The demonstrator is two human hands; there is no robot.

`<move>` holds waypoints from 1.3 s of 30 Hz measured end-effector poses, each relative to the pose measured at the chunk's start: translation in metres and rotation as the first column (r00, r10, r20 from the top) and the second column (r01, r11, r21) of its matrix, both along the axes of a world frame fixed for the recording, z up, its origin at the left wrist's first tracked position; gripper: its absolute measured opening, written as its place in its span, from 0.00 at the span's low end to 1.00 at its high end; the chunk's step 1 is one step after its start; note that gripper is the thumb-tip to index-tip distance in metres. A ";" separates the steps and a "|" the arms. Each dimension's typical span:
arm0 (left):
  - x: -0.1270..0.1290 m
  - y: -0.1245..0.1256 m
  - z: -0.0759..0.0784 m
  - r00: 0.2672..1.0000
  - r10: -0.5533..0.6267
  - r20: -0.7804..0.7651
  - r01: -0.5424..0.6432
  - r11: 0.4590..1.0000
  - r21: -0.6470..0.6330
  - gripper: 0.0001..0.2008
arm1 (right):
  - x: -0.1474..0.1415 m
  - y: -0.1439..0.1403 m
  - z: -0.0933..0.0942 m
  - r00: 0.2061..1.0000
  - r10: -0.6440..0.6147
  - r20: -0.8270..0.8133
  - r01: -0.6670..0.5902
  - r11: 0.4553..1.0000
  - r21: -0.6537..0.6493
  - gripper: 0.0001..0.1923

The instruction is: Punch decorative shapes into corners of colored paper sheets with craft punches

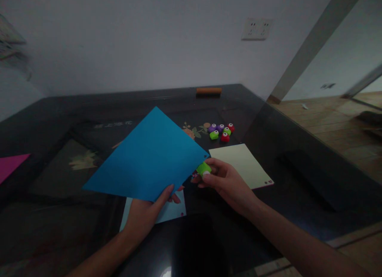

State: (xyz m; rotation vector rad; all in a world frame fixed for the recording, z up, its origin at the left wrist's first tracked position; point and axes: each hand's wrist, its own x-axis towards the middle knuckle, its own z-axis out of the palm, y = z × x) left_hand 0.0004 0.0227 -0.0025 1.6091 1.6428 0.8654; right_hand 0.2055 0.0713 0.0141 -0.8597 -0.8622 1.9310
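Head view: left hand [146, 215] pinches blue paper [149, 155], right hand [227, 181] pinches green punch [203, 168] at its edge

Home room: wall socket [256, 29], wooden floor [328, 118]

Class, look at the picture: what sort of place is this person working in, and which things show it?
Probably a room in a home, used for paper craft. A glossy dark table stands against a white wall with a white socket plate, wooden flooring lies beyond, and small coloured paper punches sit beside coloured sheets.
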 end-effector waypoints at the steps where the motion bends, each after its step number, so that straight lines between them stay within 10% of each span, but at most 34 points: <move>1: 0.000 0.000 -0.001 1.000 -0.002 -0.006 0.002 1.000 0.000 0.18 | 0.000 0.000 0.000 1.000 -0.002 0.002 0.002 1.000 -0.004 0.20; 39: -0.016 -0.003 -0.020 0.901 -0.153 -0.406 0.225 0.965 0.137 0.15 | 0.001 0.002 -0.005 1.000 -0.009 0.028 0.008 0.999 0.040 0.16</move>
